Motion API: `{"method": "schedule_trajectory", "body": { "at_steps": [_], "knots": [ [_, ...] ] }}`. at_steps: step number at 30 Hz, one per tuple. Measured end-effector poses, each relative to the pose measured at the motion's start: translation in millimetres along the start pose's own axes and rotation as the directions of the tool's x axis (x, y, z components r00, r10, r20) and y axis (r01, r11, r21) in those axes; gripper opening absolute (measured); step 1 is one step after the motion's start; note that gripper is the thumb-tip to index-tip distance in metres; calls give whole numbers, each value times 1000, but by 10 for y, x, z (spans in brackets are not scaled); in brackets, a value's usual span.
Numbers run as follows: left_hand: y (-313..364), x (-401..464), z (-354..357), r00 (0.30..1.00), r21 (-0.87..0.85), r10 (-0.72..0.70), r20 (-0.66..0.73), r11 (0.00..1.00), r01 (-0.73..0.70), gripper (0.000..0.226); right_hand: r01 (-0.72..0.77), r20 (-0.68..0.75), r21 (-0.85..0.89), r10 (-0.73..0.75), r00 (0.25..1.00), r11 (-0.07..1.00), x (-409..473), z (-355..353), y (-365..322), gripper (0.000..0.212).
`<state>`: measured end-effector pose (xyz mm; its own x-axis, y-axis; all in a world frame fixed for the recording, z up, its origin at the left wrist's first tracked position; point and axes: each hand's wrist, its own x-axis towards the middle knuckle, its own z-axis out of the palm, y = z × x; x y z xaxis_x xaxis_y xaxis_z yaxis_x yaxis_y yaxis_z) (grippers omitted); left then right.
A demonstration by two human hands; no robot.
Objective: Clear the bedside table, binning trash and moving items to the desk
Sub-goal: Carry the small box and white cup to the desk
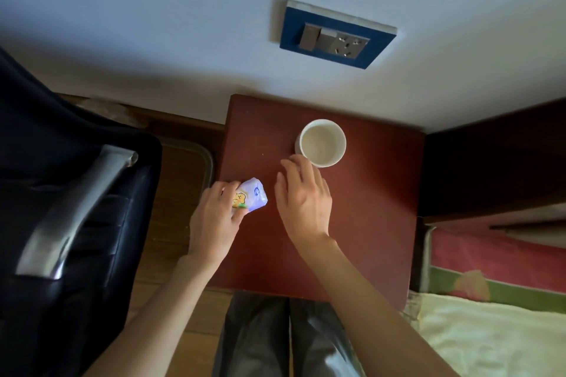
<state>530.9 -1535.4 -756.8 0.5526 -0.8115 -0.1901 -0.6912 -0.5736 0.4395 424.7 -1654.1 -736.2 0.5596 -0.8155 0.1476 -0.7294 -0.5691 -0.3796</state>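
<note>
I'm seeing bare bedside table [376, 208] lying open rightward; the white cup [321, 144] (by the wall) is blocking the back.

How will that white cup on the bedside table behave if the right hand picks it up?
The white cup looks rigid and ceramic-like, so probably breakable if dropped. It appears empty, so likely light with no spill risk. No handle shows, so the right hand probably must wrap its smooth wall.

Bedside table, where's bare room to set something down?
The table is bare right of the cup, through to its right edge, and along the back-left corner. The front-left is crowded: the left hand holds a packet, with the right hand beside the cup.
</note>
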Motion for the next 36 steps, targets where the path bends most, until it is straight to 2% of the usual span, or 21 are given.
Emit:
{"method": "schedule_trajectory", "body": {
  "at_steps": [4,8,13,16,20,25,31,36],
  "knots": [
    [7,-4,16,999,-32,-37,1,999,37,49,-65,-92,70,72,993,995,-235,-93,244,12],
    [-13,-14,28,999,-25,-38,12,999,39,48,-202,-156,190,233,960,961,-299,-188,425,13],
    [-11,-12,29,998,-69,-58,39,996,60,47,-406,-70,349,456,887,845,-282,-244,546,17],
    [-2,-3,10,995,-127,-75,62,989,82,47,-403,-48,338,443,895,850,-257,-253,600,12],
    [62,1,-26,994,-192,-87,71,976,99,44,-357,-37,441,414,910,823,-158,-332,599,13],
    [176,-31,-100,992,-258,-112,62,958,125,40,-351,-11,434,395,919,830,-30,-545,537,19],
    [544,-269,-553,986,-347,-163,28,924,163,37,-370,85,434,372,924,821,-160,-1301,353,11],
    [997,-633,-1201,976,-440,-210,-49,882,167,36,-283,90,411,270,959,867,-259,-2158,116,10]
  ]
}}
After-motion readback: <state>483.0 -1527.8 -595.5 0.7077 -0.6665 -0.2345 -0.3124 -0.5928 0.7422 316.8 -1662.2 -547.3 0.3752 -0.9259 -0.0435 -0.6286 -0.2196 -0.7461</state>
